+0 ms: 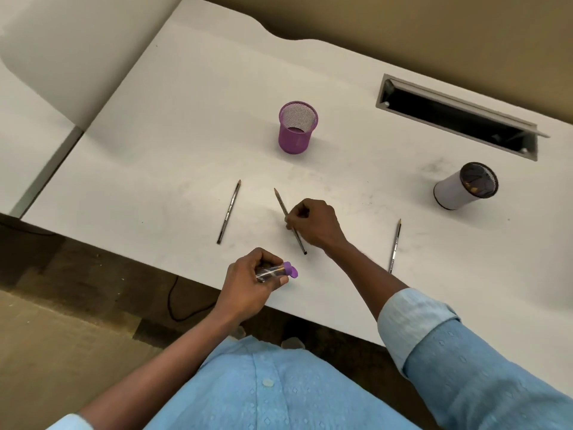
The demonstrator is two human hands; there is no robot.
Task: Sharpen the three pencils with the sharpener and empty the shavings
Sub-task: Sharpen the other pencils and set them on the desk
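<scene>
Three pencils lie apart on the white desk (186, 125): the left pencil (228, 211), the middle pencil (280, 201) and the right pencil (395, 245). The right hand (313, 223) has its fingers closed around the middle pencil near its midpoint, tip pointing away. The left hand (248, 282) grips the sharpener (276, 272), a clear barrel with a purple cap, near the desk's front edge. A pencil is light and stiff, but its point looks brittle, so holding the shaft is sensible. The smooth plastic barrel probably slips and needs a firm wrap. A purple mesh cup (296, 128) stands beyond.
</scene>
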